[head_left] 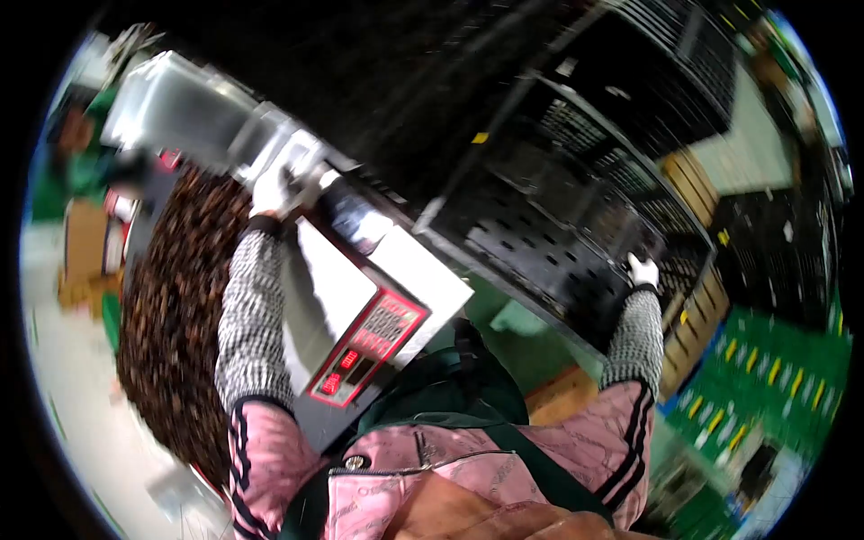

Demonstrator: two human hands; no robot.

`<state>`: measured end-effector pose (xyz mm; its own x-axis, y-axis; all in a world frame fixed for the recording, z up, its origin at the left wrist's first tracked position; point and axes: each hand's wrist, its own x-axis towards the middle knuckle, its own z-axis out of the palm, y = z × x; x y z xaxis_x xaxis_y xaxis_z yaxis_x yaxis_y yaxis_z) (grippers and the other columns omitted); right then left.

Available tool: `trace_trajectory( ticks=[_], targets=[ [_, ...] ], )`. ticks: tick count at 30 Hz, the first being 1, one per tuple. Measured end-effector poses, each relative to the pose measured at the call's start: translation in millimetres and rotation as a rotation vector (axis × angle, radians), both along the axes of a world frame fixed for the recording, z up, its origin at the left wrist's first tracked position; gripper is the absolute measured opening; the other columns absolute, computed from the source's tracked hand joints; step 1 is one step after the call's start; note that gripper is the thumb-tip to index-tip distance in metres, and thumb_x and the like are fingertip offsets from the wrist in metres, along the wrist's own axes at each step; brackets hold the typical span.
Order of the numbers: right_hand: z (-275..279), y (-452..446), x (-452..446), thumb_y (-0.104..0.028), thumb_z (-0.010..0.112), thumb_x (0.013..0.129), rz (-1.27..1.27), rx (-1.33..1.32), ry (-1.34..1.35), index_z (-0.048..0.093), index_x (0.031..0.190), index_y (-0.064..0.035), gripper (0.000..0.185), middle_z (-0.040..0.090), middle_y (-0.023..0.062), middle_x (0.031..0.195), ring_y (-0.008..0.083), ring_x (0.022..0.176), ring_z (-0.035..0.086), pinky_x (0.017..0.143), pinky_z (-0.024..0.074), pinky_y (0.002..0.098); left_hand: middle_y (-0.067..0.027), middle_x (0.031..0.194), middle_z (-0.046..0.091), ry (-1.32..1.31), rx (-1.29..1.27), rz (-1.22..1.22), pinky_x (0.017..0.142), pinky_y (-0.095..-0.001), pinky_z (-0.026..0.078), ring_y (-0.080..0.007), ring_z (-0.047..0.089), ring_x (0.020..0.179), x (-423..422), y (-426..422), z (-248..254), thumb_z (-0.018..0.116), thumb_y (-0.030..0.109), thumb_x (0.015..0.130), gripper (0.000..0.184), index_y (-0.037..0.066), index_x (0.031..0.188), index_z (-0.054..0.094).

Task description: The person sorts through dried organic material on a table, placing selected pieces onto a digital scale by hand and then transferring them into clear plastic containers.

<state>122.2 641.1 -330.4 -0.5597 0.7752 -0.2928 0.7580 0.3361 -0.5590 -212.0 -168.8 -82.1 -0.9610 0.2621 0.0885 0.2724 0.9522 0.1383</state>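
My left hand (pixel 273 191), in a white glove, is at the near end of a row of clear plastic boxes (pixel 184 108), beside the weighing scale. Blur hides its fingers, so I cannot tell whether it grips anything. The white scale (pixel 337 270) has a red keypad panel (pixel 371 346) facing me. On the right, my gloved right hand (pixel 643 270) reaches into a black plastic crate (pixel 531 256). Its fingers are closed at the edge of a clear plastic box (pixel 616 225) inside that crate.
A large heap of small brown pieces (pixel 180 333) lies left of the scale. More black crates (pixel 666 72) stand at the upper right, with wooden pallets (pixel 697 315) near them. A person in green (pixel 90 162) is at the far left. Green crates (pixel 765 369) are at right.
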Motion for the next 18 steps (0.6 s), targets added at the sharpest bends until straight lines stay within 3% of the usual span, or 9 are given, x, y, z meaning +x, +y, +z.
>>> trace_trajectory(
  ticks=[2, 3, 5, 7, 8, 12, 13, 14, 18],
  targets=[
    [32.9, -22.8, -13.3, -0.030, 0.082, 0.081, -0.083, -0.234, 0.056, 0.069, 0.089, -0.0023, 0.032, 0.063, 0.0069, 0.065, 0.0175, 0.045, 0.053, 0.042, 0.0396, 0.0366, -0.0177, 0.084, 0.068, -0.006, 0.052, 0.037, 0.070, -0.0422, 0.054, -0.0321, 0.066, 0.076, -9.2, -28.0, -26.5, 0.083, 0.030, 0.071, 0.039, 0.002, 0.091, 0.064],
    [8.2, -4.8, -8.9, -0.030, 0.081, 0.081, -0.053, -0.164, 0.018, 0.068, 0.088, -0.0018, 0.032, 0.061, 0.0062, 0.063, 0.0160, 0.044, 0.051, 0.040, 0.0381, 0.0356, -0.0179, 0.086, 0.069, -0.001, 0.003, 0.032, 0.072, -0.0418, 0.054, -0.0310, 0.067, 0.079, -2.9, -19.7, -14.1, 0.077, 0.022, 0.077, 0.028, 0.001, 0.092, 0.065],
    [23.9, -14.3, -18.5, -0.028, 0.077, 0.086, -0.086, 0.005, -0.067, 0.064, 0.083, -0.0045, 0.027, 0.057, 0.0033, 0.059, 0.0156, 0.041, 0.047, 0.038, 0.0349, 0.0340, -0.0177, 0.089, 0.070, 0.053, 0.347, 0.120, 0.074, -0.0402, 0.054, -0.0308, 0.068, 0.081, -11.8, -24.0, -28.1, 0.066, 0.010, 0.085, 0.011, 0.002, 0.093, 0.068],
    [52.7, -42.9, -33.2, -0.025, 0.070, 0.093, -0.306, -0.195, 0.181, 0.058, 0.076, -0.0091, 0.026, 0.052, -0.0002, 0.057, 0.0124, 0.040, 0.042, 0.036, 0.0309, 0.0298, -0.0159, 0.089, 0.069, 0.156, 0.369, 0.163, 0.075, -0.0390, 0.054, -0.0307, 0.068, 0.083, 1.5, -12.8, 1.1, 0.064, 0.007, 0.086, 0.009, 0.004, 0.093, 0.069],
    [56.7, -50.0, -38.5, -0.024, 0.067, 0.096, -0.266, -0.307, 0.306, 0.060, 0.081, -0.0109, 0.021, 0.050, -0.0017, 0.058, 0.0097, 0.040, 0.039, 0.036, 0.0304, 0.0265, -0.0149, 0.088, 0.069, 0.225, 0.180, 0.176, 0.075, -0.0386, 0.054, -0.0306, 0.067, 0.083, 26.5, 3.8, 46.2, 0.064, 0.007, 0.086, 0.008, 0.004, 0.092, 0.069],
    [210.0, -213.4, -79.1, -0.025, 0.065, 0.098, -0.072, -0.477, 0.401, 0.070, 0.105, -0.0092, 0.018, 0.050, -0.0049, 0.061, 0.0051, 0.044, 0.041, 0.037, 0.0281, 0.0219, -0.0126, 0.078, 0.060, 0.338, 0.138, -0.013, 0.066, -0.0405, 0.049, -0.0327, 0.061, 0.074, 131.4, 17.2, 113.4, 0.065, 0.007, 0.079, 0.011, 0.006, 0.090, 0.067],
    [228.7, -246.4, -86.3, -0.025, 0.063, 0.098, 0.010, -0.510, 0.419, 0.070, 0.109, -0.0074, 0.022, 0.049, -0.0053, 0.061, 0.0047, 0.043, 0.040, 0.037, 0.0274, 0.0216, -0.0135, 0.097, 0.066, 0.141, 0.017, 0.011, 0.076, -0.0383, 0.052, -0.0299, 0.064, 0.088, 166.5, 16.2, 119.8, 0.064, 0.010, 0.085, 0.024, 0.005, 0.108, 0.068],
    [244.1, -277.2, -91.7, -0.026, 0.062, 0.099, 0.090, -0.540, 0.434, 0.070, 0.113, -0.0056, 0.026, 0.047, -0.0057, 0.060, 0.0044, 0.043, 0.039, 0.038, 0.0267, 0.0214, -0.0145, 0.121, 0.064, 0.118, 0.455, 0.053, 0.091, -0.0359, 0.052, -0.0255, 0.063, 0.106, 216.0, -0.4, 66.4, 0.059, 0.015, 0.096, 0.035, 0.005, 0.130, 0.061],
    [317.1, -424.3, -123.6, -0.016, 0.059, 0.100, 0.458, -0.704, 0.456, 0.070, 0.115, -0.0022, 0.023, 0.047, -0.0067, 0.065, 0.0011, 0.050, 0.036, 0.044, 0.0269, 0.0185, -0.0130, 0.106, 0.069, -0.253, 0.909, 0.407, 0.084, -0.0392, 0.051, -0.0256, 0.065, 0.094, 301.7, 39.0, 82.9, 0.047, 0.019, 0.105, 0.027, 0.000, 0.116, 0.064]
  ],
)
